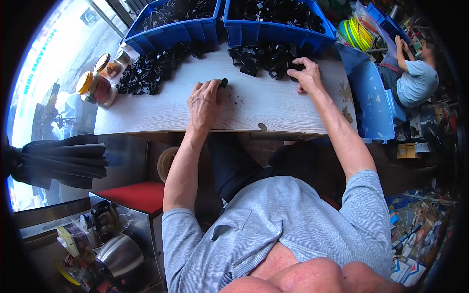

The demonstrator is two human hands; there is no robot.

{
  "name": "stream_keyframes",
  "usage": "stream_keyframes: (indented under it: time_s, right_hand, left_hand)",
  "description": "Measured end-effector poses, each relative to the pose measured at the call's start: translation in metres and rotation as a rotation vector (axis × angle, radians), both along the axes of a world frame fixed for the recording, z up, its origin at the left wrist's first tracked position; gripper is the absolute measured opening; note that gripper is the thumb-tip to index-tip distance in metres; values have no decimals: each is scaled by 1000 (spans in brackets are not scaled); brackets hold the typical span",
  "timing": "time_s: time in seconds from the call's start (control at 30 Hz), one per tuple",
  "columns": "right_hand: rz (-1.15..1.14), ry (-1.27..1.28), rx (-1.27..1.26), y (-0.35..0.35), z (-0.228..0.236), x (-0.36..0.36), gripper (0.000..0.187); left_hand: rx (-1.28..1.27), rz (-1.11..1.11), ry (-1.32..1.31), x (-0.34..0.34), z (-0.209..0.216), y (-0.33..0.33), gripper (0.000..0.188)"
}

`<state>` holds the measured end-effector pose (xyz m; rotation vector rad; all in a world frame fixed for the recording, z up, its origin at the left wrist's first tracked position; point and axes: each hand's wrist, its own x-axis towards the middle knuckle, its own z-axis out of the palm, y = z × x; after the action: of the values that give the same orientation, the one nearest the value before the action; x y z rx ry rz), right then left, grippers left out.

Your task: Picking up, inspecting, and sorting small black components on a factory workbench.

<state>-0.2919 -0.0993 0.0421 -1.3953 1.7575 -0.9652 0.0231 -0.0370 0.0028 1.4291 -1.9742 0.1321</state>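
My left hand (204, 103) is over the middle of the pale worktable (166, 115), its fingers closed on a small black plastic part (223, 82) that pokes out past the fingertips. Farther right, my right hand (308, 77) reaches to the edge of a pile of chunky black plastic parts (259, 59). Its thumb and fingers curl around a black part there, though the fingers hide most of it. To the left lies another heap of thinner black plastic parts (146, 73). Tiny dark crumbs are scattered beside my left hand.
Two blue bins (195, 31) (278, 35) full of black parts line the table's far edge. Lidded jars (100, 93) stand at the left. A large blue tub (378, 105) is beside the table's right edge. Another person (417, 83) works at the far right.
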Motion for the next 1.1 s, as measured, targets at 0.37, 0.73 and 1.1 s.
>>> stream_keyframes:
  time_s: [0.37,0.73,1.1]
  right_hand:
    - [185,-310,89,33,22,1,48]
    - [439,-246,424,46,5,27,31]
    - [235,-136,250,66,13,46,50]
  left_hand:
    - [-117,-117,230,-32,8,21,35]
    - [81,-293,59,-89,3,9,22]
    - [-111,117,74,-20,12,12,35]
